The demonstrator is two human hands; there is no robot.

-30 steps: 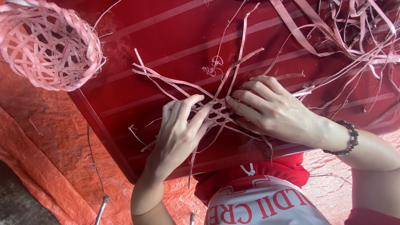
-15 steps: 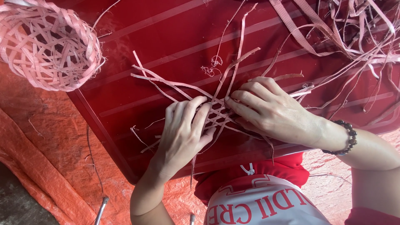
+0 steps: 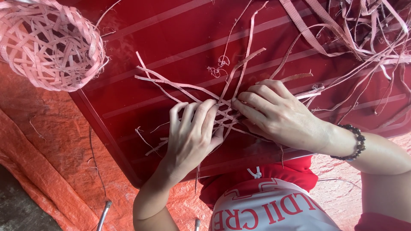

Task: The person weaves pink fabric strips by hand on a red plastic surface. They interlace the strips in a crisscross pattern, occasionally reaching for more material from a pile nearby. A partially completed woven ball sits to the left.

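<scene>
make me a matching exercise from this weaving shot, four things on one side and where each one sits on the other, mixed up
Things:
1. woven basket
2. loose strip pile
3. left hand
4. bead bracelet

Places:
A. on the right wrist
B. top right of the red table
C. top left, at the table's corner
D. pressing flat on the crossed strips, beside the right hand

Pairs: 1-C, 2-B, 3-D, 4-A
</scene>
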